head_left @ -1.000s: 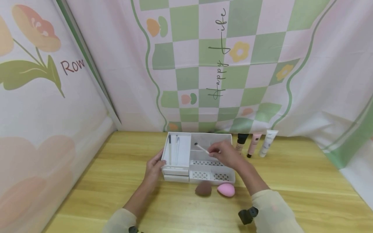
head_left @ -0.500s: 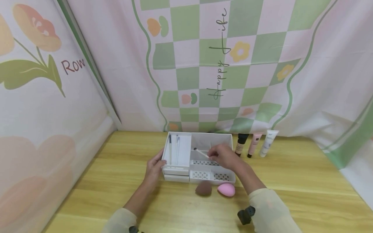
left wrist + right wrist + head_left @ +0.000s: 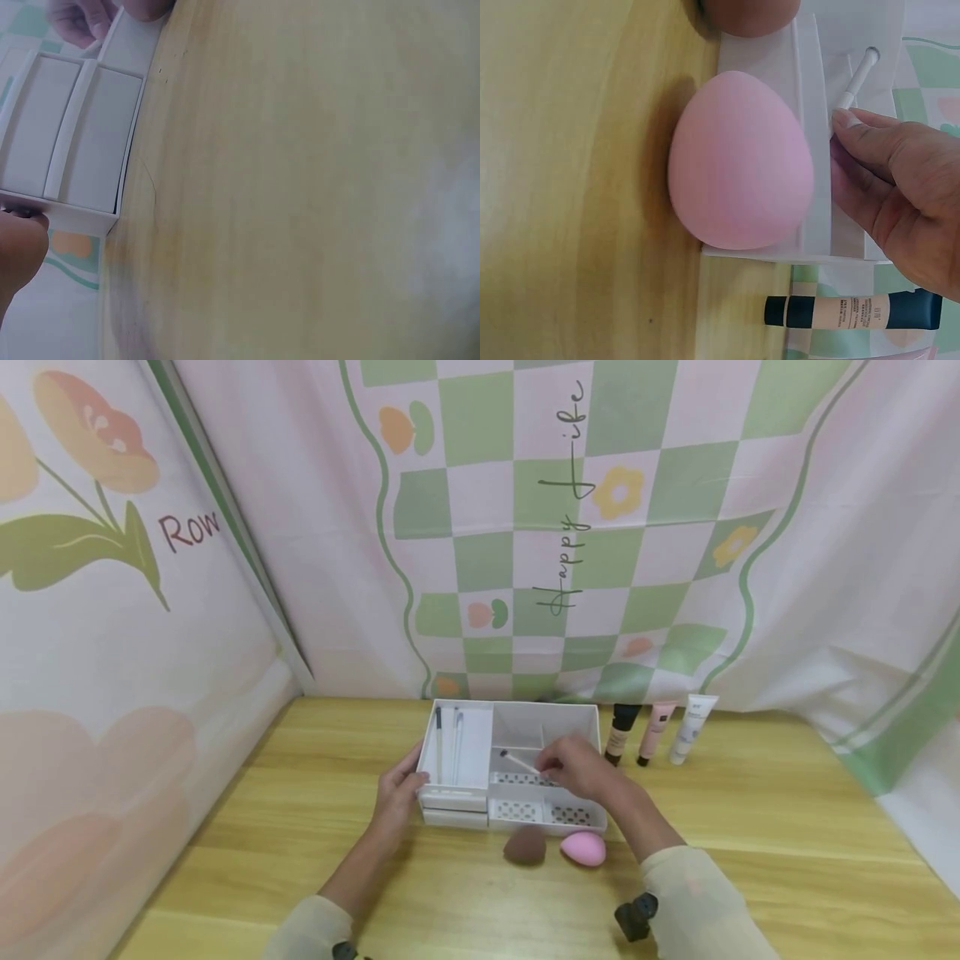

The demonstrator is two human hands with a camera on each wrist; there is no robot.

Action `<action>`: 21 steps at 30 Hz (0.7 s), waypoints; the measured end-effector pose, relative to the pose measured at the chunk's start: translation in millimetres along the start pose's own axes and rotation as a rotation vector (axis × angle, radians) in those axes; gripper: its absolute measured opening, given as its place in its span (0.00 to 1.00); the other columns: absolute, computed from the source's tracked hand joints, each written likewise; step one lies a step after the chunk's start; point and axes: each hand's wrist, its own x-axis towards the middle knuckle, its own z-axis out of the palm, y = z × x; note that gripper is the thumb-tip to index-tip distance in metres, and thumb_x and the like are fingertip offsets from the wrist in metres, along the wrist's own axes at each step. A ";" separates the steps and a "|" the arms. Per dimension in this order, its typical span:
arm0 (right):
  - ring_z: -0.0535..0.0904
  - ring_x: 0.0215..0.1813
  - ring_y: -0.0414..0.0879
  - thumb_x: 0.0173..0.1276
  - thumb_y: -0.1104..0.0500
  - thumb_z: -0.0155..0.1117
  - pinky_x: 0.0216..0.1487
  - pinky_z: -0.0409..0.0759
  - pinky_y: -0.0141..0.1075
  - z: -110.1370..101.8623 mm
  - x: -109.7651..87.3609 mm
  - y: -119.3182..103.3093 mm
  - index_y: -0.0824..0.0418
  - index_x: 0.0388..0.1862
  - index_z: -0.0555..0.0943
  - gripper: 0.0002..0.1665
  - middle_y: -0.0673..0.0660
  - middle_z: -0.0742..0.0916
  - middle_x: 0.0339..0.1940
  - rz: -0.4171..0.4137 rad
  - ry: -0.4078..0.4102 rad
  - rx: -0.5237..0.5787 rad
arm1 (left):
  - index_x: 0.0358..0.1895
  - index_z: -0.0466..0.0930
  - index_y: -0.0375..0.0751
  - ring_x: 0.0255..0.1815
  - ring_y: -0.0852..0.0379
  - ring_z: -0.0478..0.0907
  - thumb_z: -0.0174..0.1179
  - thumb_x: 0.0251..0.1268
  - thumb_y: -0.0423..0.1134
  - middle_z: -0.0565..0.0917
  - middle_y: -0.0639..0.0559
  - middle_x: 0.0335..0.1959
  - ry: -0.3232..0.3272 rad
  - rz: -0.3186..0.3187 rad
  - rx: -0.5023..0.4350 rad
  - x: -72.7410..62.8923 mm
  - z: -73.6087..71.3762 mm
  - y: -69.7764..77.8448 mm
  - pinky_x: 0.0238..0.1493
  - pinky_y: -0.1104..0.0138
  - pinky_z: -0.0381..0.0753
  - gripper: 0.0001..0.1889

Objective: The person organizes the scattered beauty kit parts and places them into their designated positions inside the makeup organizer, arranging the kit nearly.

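Note:
A white desk organizer [image 3: 453,818] with compartments and two small drawers stands on the table. My left hand [image 3: 396,789] grips its left side, thumb at the front corner. Between thumb and fingers, my right hand [image 3: 573,768] pinches a thin makeup brush [image 3: 521,762] with a white handle and a dark tip. The hand reaches down into the right half of the organizer, and the brush slants above the perforated divider there. The right wrist view shows the brush handle [image 3: 859,79] rising from the fingertips. Two slim brushes [image 3: 439,747] lie in the left tray.
In front of the organizer rest a brown makeup sponge [image 3: 525,846] and a pink one [image 3: 583,849]. To its right stand a black-capped foundation tube [image 3: 619,739], a pink tube [image 3: 656,735] and a white tube [image 3: 692,731]. A patterned curtain [image 3: 480,552] hangs behind the table.
My right hand has lowered the brush a little deeper into the organizer, its dark tip sinking toward the front. The left hand stays in place.

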 end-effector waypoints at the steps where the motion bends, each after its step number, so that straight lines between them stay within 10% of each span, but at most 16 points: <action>1: 0.82 0.33 0.38 0.62 0.71 0.68 0.36 0.83 0.30 0.9 0.1 0.3 0.63 0.33 0.90 0.07 0.55 0.92 0.30 -0.015 0.000 -0.004 | 0.76 0.61 0.32 0.82 0.40 0.56 0.48 0.68 0.29 0.60 0.39 0.80 -0.001 0.002 0.002 -0.1 0.1 0.2 0.78 0.57 0.63 0.32; 15: 0.88 0.40 0.48 0.63 0.70 0.67 0.44 0.88 0.39 7.8 1.6 -0.3 0.62 0.36 0.90 0.07 0.56 0.93 0.34 -0.030 -0.035 -0.032 | 0.76 0.61 0.32 0.81 0.43 0.58 0.48 0.67 0.28 0.61 0.41 0.80 0.012 -0.022 -0.023 0.1 0.1 -0.5 0.71 0.74 0.70 0.32; 21: 0.88 0.41 0.50 0.63 0.70 0.67 0.46 0.89 0.41 8.9 2.4 0.9 0.63 0.37 0.90 0.07 0.56 0.93 0.35 -0.025 -0.036 -0.045 | 0.76 0.61 0.32 0.82 0.43 0.57 0.48 0.67 0.28 0.61 0.40 0.80 0.006 -0.013 -0.014 -0.1 -0.3 -1.1 0.77 0.64 0.65 0.32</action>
